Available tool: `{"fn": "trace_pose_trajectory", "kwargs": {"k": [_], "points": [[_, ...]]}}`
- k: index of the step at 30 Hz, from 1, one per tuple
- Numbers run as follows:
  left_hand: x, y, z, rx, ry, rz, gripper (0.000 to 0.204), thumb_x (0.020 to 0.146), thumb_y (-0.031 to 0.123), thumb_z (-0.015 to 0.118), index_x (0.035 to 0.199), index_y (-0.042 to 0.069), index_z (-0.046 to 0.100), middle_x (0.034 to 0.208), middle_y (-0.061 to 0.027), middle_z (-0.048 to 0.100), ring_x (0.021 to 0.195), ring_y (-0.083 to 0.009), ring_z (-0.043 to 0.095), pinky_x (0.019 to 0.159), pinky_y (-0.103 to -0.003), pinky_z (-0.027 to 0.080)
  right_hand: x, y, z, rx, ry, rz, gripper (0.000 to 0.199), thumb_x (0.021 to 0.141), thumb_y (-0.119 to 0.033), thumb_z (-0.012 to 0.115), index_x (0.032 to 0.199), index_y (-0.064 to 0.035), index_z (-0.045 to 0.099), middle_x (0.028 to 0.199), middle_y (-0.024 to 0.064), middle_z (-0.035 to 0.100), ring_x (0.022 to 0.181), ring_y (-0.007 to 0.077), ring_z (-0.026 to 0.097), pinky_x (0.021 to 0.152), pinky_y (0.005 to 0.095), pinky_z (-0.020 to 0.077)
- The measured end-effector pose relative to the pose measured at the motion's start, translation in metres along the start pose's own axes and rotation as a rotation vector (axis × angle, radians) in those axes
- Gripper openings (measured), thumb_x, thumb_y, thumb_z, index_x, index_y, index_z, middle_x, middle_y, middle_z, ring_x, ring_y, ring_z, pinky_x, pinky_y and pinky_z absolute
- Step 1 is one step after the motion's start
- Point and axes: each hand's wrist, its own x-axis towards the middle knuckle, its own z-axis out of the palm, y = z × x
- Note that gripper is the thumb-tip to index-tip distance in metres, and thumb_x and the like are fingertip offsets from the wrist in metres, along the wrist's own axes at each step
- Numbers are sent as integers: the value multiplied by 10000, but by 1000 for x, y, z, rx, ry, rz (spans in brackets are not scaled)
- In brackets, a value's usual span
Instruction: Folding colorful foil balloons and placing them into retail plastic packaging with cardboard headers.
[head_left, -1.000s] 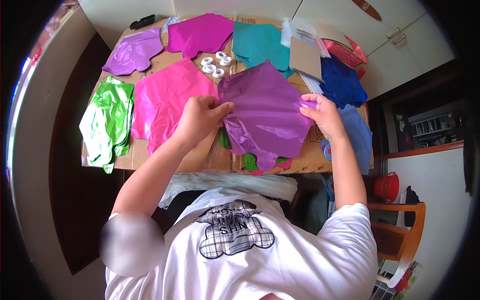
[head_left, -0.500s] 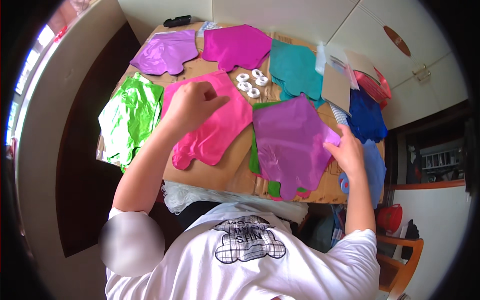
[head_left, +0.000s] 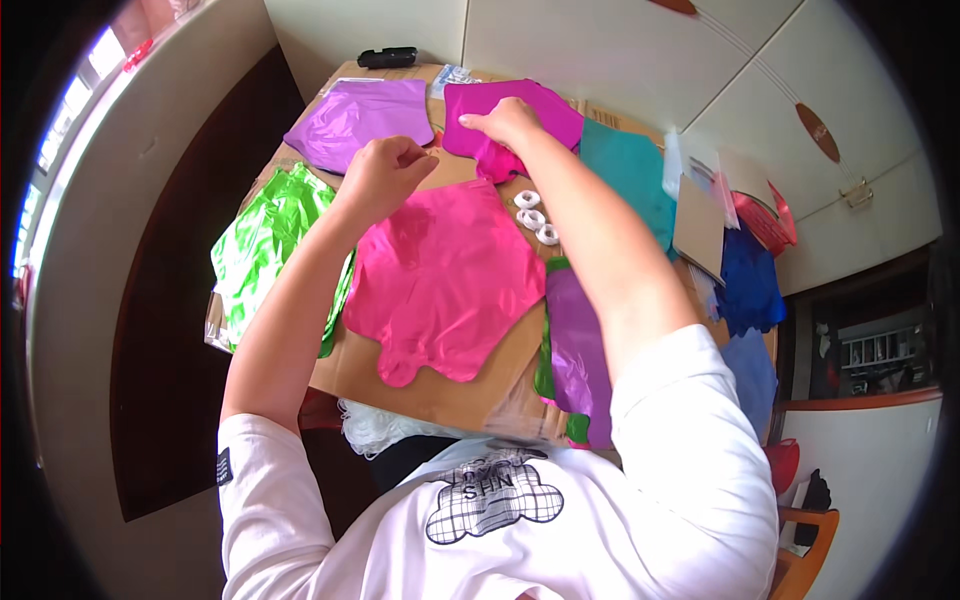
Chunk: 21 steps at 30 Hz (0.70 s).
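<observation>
Pink foil sheet (head_left: 445,285) lies on cardboard-covered surface (head_left: 352,372), near side. Left hand (head_left: 385,180) loosely open, fingers bent, by sheet's far-left edge. White rolls (head_left: 532,218) beside sheet. Right hand (head_left: 508,122) at magenta foil sheet (head_left: 552,106), farther back; grip cannot be told.

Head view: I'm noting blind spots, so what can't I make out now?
Right hand: head view; its back hides most fingertips; whether it grips the magenta sheet is unclear.
Near purple sheet: head view; right sleeve and arm cover its right side.
Red bucket: head view; partly behind that sleeve.
Shelf items: head view; too small.
</observation>
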Motion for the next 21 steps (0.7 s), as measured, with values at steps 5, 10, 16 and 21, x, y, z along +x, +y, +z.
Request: {"fn": "trace_pose_trajectory", "kwargs": {"k": [5,10,16,21], "points": [[16,-19,-5,26,4,4,308,842,282,681,912,-18,694,787,-148,688,740,-265,676,687,-368,517,18,4,29,-21,-23,124,419,703,-340,827,931,-7,715,870,154,698,774,257,668,700,376,519],[44,-20,7,82,-9,146,255,835,252,669,928,17,701,889,-136,692,835,-310,674,752,-385,522,26,26,35,195,-15,121,171,770,-183,779,773,-27,710,584,50,602,471,146,505,470,348,410],[103,-51,47,529,2,509,282,860,249,600,1117,142,647,1150,-92,637,1166,-263,564,1062,-461,359,31,30,31,268,-3,4,90,786,-125,733,815,-42,719,735,65,670,648,157,581,602,335,467],[107,-48,56,671,-136,400,309,863,287,574,1142,164,632,1158,-66,634,1221,-242,528,1151,-532,208,35,61,-22,1105,-112,147,193,908,-129,554,1024,-36,678,960,96,700,800,203,644,752,359,524]]}}
